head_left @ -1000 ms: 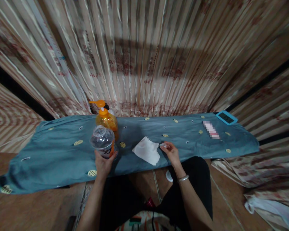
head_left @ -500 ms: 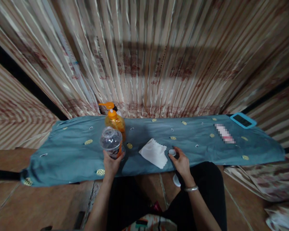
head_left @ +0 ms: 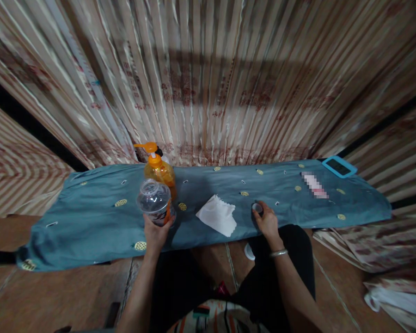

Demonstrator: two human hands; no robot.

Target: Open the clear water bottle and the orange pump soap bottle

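Note:
My left hand [head_left: 156, 233] is closed round the lower part of a clear plastic bottle [head_left: 155, 198], which stands without a cap at the left of the cloth-covered table. Just behind it is an orange pump bottle [head_left: 162, 175]. Between the thumb and fingers of my right hand [head_left: 267, 224] is a small round bottle cap [head_left: 257, 209], held low at the table's surface. A white cloth [head_left: 217, 215] with a scalloped edge lies between my two hands, touched by neither.
The table's blue-green cover [head_left: 97, 222] has a pineapple print. Toward the right lie a pixelated pinkish item [head_left: 315, 185] and a blue-framed device [head_left: 339, 166] with a dark screen. Pleated curtains [head_left: 208, 92] hang behind. A white round object [head_left: 249, 251] shows below the front edge.
My right hand has moved the cap a little to the right, away from the white cloth. The left hand keeps its grip on the bottle. The whole view has shifted slightly.

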